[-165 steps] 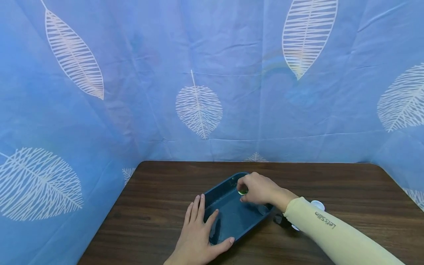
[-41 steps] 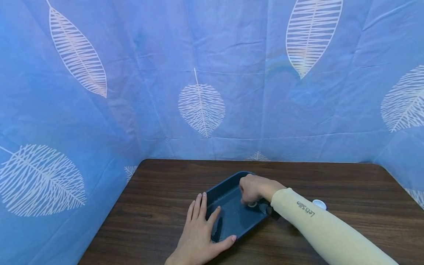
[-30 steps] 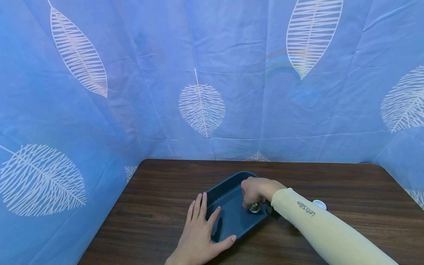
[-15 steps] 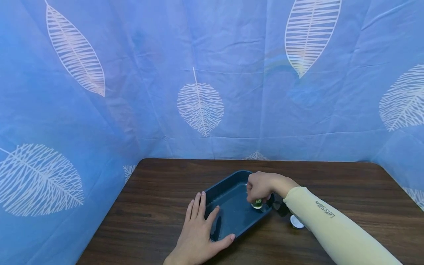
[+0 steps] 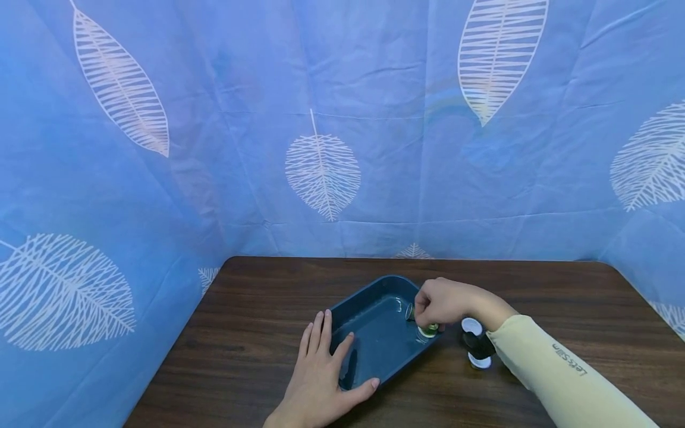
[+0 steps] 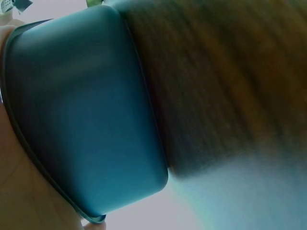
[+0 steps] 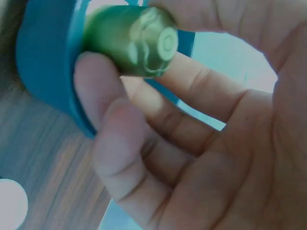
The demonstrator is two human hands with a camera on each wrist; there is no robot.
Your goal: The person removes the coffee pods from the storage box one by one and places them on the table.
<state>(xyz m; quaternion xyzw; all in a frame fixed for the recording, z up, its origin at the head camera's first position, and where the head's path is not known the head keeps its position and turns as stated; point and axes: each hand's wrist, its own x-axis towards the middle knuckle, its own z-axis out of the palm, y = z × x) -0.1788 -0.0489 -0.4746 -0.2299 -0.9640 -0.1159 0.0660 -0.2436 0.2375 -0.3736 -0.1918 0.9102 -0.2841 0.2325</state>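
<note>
A deep blue rectangular tray (image 5: 374, 336) lies at a slant on the table in the head view. My left hand (image 5: 317, 377) rests against its near left end, fingers straight and spread at the rim; the left wrist view shows the tray's outer wall (image 6: 96, 105) beside the palm. Over the tray's right corner, my right hand (image 5: 448, 300) pinches a small green metallic coffee capsule (image 7: 127, 43) between thumb and fingers. In the right wrist view its ringed, embossed end faces the palm, and fingertips overlap the tray rim. A small dark shiny piece (image 5: 410, 312) shows beside the right fingers.
Two white round-topped things (image 5: 471, 325) (image 5: 479, 361) stand on the dark wood table (image 5: 567, 309) right of the tray. The black wrist camera (image 5: 477, 345) overlaps them. Behind the table hangs a blue cloth (image 5: 385, 178) with white leaf prints.
My right hand has moved right with the green capsule, from well inside the tray to its right corner. Both white round tops now show beside the wrist. The left hand and the tray stay put.
</note>
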